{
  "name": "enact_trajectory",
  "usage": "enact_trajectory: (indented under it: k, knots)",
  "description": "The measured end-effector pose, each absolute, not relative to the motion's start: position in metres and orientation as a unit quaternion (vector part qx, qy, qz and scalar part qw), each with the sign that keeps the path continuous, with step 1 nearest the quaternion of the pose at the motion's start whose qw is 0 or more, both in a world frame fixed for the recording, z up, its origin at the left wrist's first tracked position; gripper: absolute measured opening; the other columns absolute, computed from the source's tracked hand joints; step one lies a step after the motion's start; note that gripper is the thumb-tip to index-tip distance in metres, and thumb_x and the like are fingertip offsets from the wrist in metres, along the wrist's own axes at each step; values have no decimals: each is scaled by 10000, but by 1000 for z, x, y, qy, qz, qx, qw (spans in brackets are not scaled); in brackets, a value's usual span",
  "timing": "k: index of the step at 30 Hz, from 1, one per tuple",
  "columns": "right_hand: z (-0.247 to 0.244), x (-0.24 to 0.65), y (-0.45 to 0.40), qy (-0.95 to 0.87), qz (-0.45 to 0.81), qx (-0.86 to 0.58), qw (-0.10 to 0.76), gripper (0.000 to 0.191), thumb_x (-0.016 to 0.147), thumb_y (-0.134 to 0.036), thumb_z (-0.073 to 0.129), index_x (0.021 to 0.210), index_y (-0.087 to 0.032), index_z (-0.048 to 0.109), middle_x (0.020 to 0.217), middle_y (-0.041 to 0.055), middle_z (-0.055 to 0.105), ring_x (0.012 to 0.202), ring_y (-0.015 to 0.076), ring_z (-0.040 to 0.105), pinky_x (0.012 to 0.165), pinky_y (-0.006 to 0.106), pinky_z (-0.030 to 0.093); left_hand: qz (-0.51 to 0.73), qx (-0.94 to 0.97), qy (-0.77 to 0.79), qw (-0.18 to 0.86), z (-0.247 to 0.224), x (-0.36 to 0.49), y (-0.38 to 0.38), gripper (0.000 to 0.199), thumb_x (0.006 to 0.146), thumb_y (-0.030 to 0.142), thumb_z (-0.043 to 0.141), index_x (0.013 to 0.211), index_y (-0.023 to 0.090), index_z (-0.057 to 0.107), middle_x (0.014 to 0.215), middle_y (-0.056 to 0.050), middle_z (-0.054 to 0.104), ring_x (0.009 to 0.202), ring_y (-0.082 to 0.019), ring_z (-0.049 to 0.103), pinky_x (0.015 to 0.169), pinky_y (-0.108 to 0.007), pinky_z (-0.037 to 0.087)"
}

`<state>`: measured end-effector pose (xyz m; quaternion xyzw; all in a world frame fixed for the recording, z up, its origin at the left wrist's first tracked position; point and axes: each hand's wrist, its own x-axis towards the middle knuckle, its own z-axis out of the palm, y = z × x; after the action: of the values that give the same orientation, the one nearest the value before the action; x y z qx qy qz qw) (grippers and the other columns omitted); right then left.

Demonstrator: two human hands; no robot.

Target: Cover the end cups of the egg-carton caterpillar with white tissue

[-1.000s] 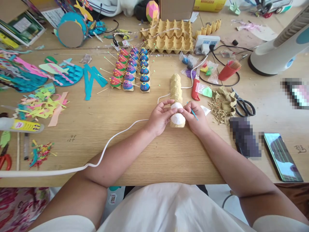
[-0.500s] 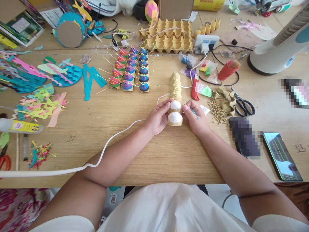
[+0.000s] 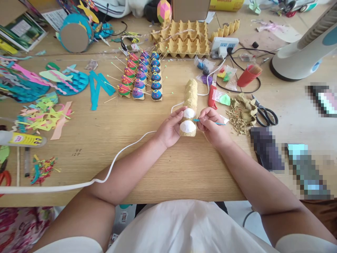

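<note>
clearly, left hand [image 3: 170, 129] grips carton strip [image 3: 191, 94]; right hand [image 3: 211, 127] pinches blue stick [image 3: 220, 123].

Ok so that carton strip [image 3: 191, 93] in your left hand [image 3: 170, 130] is a pale yellowish tan, with plain white caps [image 3: 187, 126] on the two bumps by your fingers. Thin tool [image 3: 218, 123] in your right hand [image 3: 212, 126] is blue. Beyond your left hand you've got a red row [image 3: 126, 80], a purple row [image 3: 139, 83] and a blue row [image 3: 156, 86] with dark edges and yellow rings.
</note>
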<state>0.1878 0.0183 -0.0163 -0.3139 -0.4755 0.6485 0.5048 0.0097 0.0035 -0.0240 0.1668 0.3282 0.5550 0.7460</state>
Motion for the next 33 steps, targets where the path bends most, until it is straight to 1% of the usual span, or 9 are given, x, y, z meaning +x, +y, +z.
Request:
enact_trajectory:
  k: [4,8,10,13,16,19,24,28,33]
  knots:
    - [-14,187,18,-499,608,-352,508,375,769,-433,950,852,-250,633,654,-72,549,588,98,433,582,274,311,559,174,330,741,-25,10,3,132,963,264,788,1093,240,795,1047,9,812,980,-137,754,909,-258,565]
    - [-10,189,17,-559,548,-395,482,403,770,-513,953,779,-228,669,720,-31,609,675,121,472,640,296,356,559,184,334,736,-25,10,4,172,937,311,823,1097,254,794,1059,5,810,1022,-160,763,902,-272,577]
    - [-12,189,18,-559,544,-396,485,438,773,-572,938,750,-228,667,730,-26,604,683,126,464,646,303,354,558,187,338,735,-25,9,4,196,931,326,831,1110,257,793,1073,1,808,1059,-172,765,921,-283,580]
    - [-19,189,19,-519,566,-382,514,478,755,-626,933,752,-238,654,745,-33,576,668,124,441,638,307,327,553,189,343,736,-25,9,4,187,935,313,825,1112,257,799,1070,-1,810,1085,-179,765,933,-287,585]
    - [-25,187,20,-487,584,-390,520,476,750,-628,938,769,-248,651,750,-36,552,664,126,434,638,313,316,549,187,345,738,-25,9,3,175,938,302,821,1106,257,802,1061,0,813,1069,-178,764,935,-290,584]
    - [-26,186,21,-472,590,-399,519,460,765,-616,929,772,-253,646,736,-40,532,667,130,438,650,318,333,548,181,342,741,-23,10,2,164,937,292,822,1096,257,802,1059,4,815,1016,-163,761,925,-289,576]
    - [-26,186,21,-469,589,-401,522,454,766,-598,929,765,-250,637,740,-36,552,685,132,458,666,317,348,552,180,331,744,-22,11,1,122,947,263,806,1068,252,812,1024,11,823,923,-139,749,861,-270,570]
    - [-27,186,22,-472,587,-404,519,445,782,-596,917,776,-257,630,737,-35,546,678,137,446,656,321,346,551,184,339,740,-22,11,1,112,950,271,804,1060,257,816,1023,12,825,933,-143,753,873,-272,565]
    - [-27,185,21,-468,591,-403,519,451,762,-596,932,769,-255,637,724,-37,543,670,134,439,652,318,334,553,185,334,740,-23,11,1,123,941,272,812,1063,260,816,1023,14,827,930,-140,756,862,-269,568]
